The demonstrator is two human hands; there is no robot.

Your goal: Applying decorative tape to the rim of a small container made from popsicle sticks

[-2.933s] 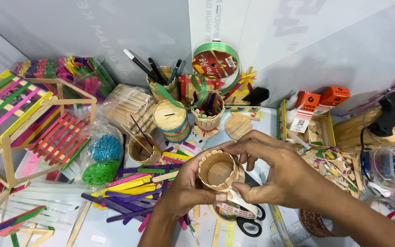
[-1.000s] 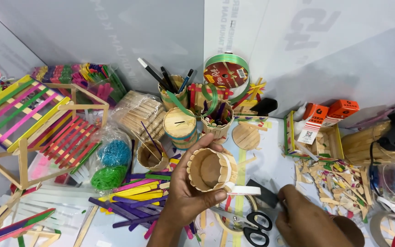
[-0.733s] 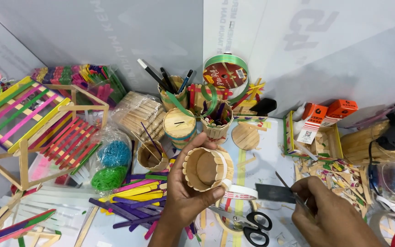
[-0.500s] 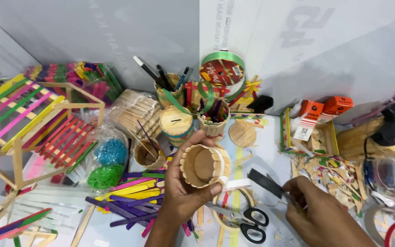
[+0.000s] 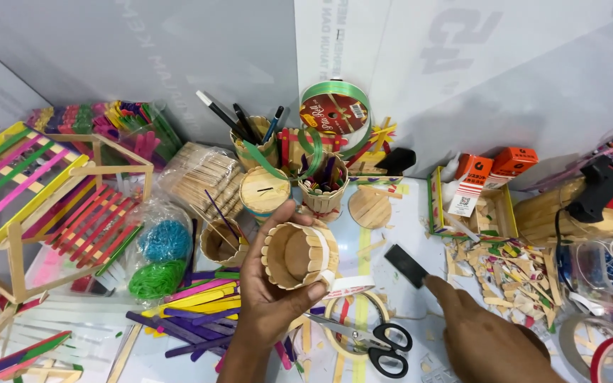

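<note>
Left hand (image 5: 267, 298): closed around a stick-walled cup (image 5: 299, 254).
Right hand (image 5: 480, 337): pinching a black blade (image 5: 407, 265), right of cup.
Near: scissors (image 5: 370, 339).

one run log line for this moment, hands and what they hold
left hand: grips round wooden craft-stick cup | right hand: pinches flat dark blade-like tool | black-handled scissors: flat on table
</note>
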